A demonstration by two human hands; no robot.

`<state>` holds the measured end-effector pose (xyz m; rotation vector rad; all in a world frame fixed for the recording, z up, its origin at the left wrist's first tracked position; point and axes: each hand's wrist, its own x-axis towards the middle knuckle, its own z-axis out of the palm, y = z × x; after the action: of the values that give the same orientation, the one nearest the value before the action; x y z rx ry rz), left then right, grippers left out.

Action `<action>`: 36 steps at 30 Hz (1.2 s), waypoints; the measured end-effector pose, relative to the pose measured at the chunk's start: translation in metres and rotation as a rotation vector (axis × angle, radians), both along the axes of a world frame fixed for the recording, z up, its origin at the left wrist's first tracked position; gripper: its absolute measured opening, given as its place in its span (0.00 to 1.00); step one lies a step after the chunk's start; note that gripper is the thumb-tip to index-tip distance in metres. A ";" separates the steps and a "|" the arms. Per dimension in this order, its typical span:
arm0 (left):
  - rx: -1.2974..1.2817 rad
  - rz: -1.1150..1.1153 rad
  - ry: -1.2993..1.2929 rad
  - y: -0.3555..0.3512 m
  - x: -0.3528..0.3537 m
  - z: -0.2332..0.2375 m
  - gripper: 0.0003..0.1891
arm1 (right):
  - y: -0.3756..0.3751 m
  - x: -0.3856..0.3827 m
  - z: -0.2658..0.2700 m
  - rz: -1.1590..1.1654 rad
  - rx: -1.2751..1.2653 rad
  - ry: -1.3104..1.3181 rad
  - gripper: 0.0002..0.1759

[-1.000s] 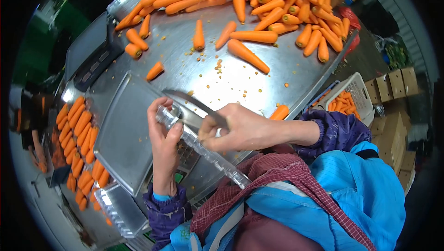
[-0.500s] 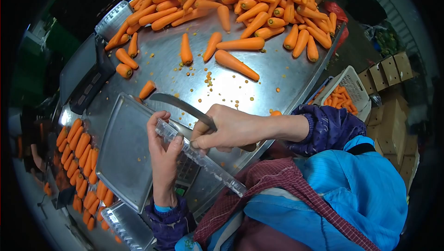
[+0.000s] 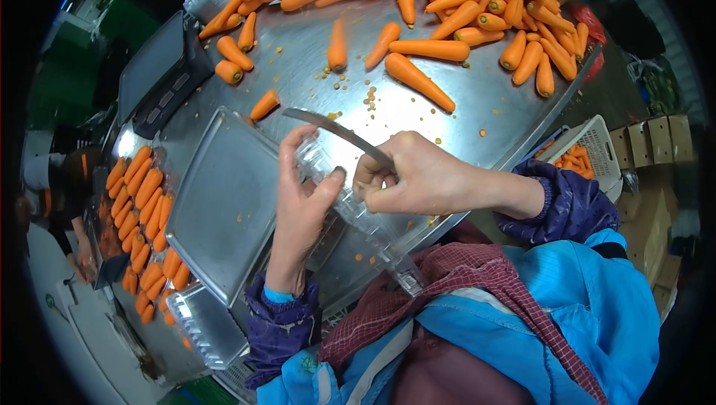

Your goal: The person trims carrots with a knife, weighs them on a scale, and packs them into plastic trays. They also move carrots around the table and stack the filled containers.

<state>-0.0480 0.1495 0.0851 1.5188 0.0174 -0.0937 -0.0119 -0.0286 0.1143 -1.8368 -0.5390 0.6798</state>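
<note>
In the head view, my left hand (image 3: 300, 200) grips the upper end of a clear plastic tray (image 3: 358, 215), thumb on one side and fingers on the other. The tray, perhaps several nested together, is tilted and slants down toward the apron. My right hand (image 3: 418, 174) is closed round a knife (image 3: 339, 130) with a dark, curved blade pointing up and left. Its thumb and curled fingertips are right at the tray's edge. Just beyond the blade lies a single carrot (image 3: 265, 104) on the metal table (image 3: 313, 92). A grey metal pan (image 3: 224, 203) is left of my left hand.
Loose carrots (image 3: 447, 2) are heaped at the table's far side. A dark scale (image 3: 160, 77) stands on the left, near packed rows of carrots (image 3: 142, 218) and another clear tray (image 3: 209, 327). At right are a white crate (image 3: 597, 151) and cardboard boxes (image 3: 649, 211). Another person's hand (image 3: 86, 256) shows far left.
The view has shifted, so the table's contents appear farther up and right. The clear tray has turned to show more of its face. The knife stays in my right hand.
</note>
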 end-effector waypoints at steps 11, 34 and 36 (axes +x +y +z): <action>-0.488 0.459 -0.305 0.167 -0.041 -0.017 0.20 | -0.066 0.033 0.043 -0.433 0.101 -0.525 0.05; 0.649 0.612 -0.221 0.075 -0.024 -0.027 0.12 | -0.147 0.112 -0.173 -0.362 -0.242 0.024 0.25; 0.545 0.369 -0.248 0.041 0.004 -0.045 0.14 | -0.149 0.110 -0.144 -0.411 0.004 0.479 0.24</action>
<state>-0.0444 0.1901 0.0399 2.0344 0.1323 0.4266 0.0979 -0.1775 -0.0302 -1.6322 0.1491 0.7942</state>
